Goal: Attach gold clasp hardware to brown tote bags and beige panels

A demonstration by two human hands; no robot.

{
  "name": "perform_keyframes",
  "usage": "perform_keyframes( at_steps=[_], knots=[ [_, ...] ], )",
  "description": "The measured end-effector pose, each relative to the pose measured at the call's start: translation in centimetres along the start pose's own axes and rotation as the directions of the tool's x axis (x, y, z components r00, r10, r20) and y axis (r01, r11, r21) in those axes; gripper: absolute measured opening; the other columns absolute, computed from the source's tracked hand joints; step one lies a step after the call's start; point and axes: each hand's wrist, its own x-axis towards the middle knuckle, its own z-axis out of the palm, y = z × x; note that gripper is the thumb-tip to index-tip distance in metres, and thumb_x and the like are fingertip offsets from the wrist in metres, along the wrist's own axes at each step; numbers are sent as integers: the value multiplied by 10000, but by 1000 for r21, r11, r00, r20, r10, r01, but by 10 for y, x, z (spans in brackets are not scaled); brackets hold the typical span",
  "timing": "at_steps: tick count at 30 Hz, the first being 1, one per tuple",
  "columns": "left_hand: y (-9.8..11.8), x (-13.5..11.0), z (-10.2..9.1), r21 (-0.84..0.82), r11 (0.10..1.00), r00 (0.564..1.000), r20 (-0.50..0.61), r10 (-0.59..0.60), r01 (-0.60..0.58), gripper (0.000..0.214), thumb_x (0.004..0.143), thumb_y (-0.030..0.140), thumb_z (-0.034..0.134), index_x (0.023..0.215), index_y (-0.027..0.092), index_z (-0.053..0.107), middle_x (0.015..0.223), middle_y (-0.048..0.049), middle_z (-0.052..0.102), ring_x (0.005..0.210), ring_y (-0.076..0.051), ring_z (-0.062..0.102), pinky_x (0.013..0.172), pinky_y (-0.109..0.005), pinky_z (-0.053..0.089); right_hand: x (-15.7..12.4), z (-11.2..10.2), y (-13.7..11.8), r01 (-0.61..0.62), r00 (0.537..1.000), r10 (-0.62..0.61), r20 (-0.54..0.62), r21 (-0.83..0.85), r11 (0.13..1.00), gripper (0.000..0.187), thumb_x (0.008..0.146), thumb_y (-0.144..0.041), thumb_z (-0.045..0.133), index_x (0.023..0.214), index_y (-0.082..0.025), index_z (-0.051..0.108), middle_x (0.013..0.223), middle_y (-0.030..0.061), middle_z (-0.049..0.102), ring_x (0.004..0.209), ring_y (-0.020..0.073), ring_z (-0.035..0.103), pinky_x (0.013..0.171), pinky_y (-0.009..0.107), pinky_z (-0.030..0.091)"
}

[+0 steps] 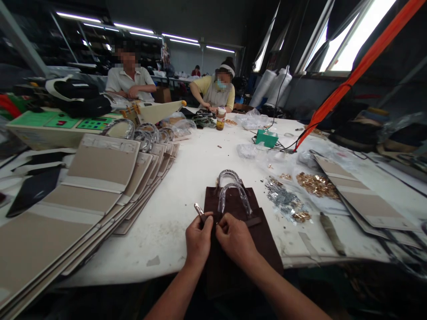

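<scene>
A dark brown handbag (267, 242) lies on the near edge of the white table, its two handles (245, 202) wrapped in clear plastic. At the bag's left side, my left hand (196, 242) is closed, pinching a short dark strap with a shiny metal tip (199, 209) that sticks up past the fingers. My right hand (236, 238) is closed over the front of the bag just below the handles, its fingertips close to those of the left. Whatever sits between the right fingertips is hidden. A short strap (255, 222) shows on the bag's front, right of my right hand.
Stacked grey-beige bag panels (96, 178) fill the left; more panels (370, 195) lie right. Between are gold metal pieces (316, 184), silver metal pieces (283, 195) and a wrapped tool (332, 233). An orange-red strip (353, 80) slants above. Two co-workers (130, 82) sit across the table.
</scene>
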Motion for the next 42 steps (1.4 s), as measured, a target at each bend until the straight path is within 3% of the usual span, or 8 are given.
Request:
perform_keyframes(
  at_steps=[4, 11, 16, 20, 28, 36, 39, 42],
  knots=[
    [-2, 0, -2, -16, 1000, 1000, 7, 0, 0, 334, 842, 440, 660, 1017, 180, 774, 949, -60, 790, 925, -261, 714, 849, -332, 532, -3, 8, -1, 71, 997, -72, -13, -102, 992, 98, 904, -239, 583, 808, -228, 592, 670, 8, 674, 603, 182, 640, 576, 266, 351],
    [-1, 0, -2, 15, 1000, 1000, -23, 5, -5, 310, 843, 432, 676, 995, 186, 787, 869, -37, 776, 872, -244, 693, 829, -316, 500, -11, 8, 13, -14, 1000, 13, 6, 74, 997, 132, 962, -310, 563, 862, -234, 603, 699, -1, 683, 614, 167, 638, 582, 255, 376],
    [-3, 1, -3, -14, 1000, 999, -33, 14, -15, 320, 839, 432, 688, 1006, 179, 791, 927, -44, 789, 912, -243, 697, 848, -306, 505, -5, -3, 11, 85, 993, -68, 95, -187, 979, 298, 987, -337, 552, 712, -226, 572, 653, 0, 656, 606, 152, 594, 587, 278, 289],
    [-6, 2, -4, -16, 1000, 999, -43, 20, -20, 327, 835, 453, 694, 986, 178, 790, 932, -47, 793, 916, -244, 705, 857, -315, 515, -5, -8, 5, 188, 975, -131, 179, -353, 916, 291, 1017, -324, 520, 765, -220, 621, 702, 11, 704, 637, 149, 625, 591, 295, 250],
    [-9, 2, -3, 3, 1000, 999, -23, 25, -25, 321, 835, 472, 698, 977, 202, 796, 945, -42, 806, 915, -247, 734, 845, -325, 551, -13, 9, -4, 125, 988, -54, 146, -534, 836, 307, 1044, -316, 451, 843, -220, 662, 745, 40, 752, 649, 178, 671, 575, 332, 189],
    [-8, 5, -8, 85, 996, 1000, -13, 28, -27, 418, 806, 544, 686, 1024, 202, 788, 1039, -62, 804, 1056, -307, 715, 959, -396, 544, 6, -1, -9, 187, 968, -80, 237, -474, 860, 362, 1034, -330, 443, 821, -208, 708, 812, 66, 780, 701, 197, 700, 584, 300, 278],
    [-10, 13, -11, 136, 991, 1000, -29, -3, 7, 476, 766, 583, 688, 1044, 208, 786, 1086, -64, 798, 1131, -339, 689, 1015, -428, 519, 7, -15, -7, 179, 962, -107, 250, -288, 941, 351, 1014, -382, 514, 790, -212, 723, 777, 32, 772, 680, 165, 687, 575, 266, 323],
    [-8, 22, -11, 113, 986, 992, -56, -113, 119, 529, 727, 607, 698, 1075, 216, 777, 1073, -57, 801, 1101, -350, 702, 1008, -457, 520, 6, -40, 5, 131, 980, -122, 157, -48, 990, 282, 976, -427, 604, 826, -229, 737, 751, -22, 752, 684, 125, 678, 592, 213, 381]
  ],
)
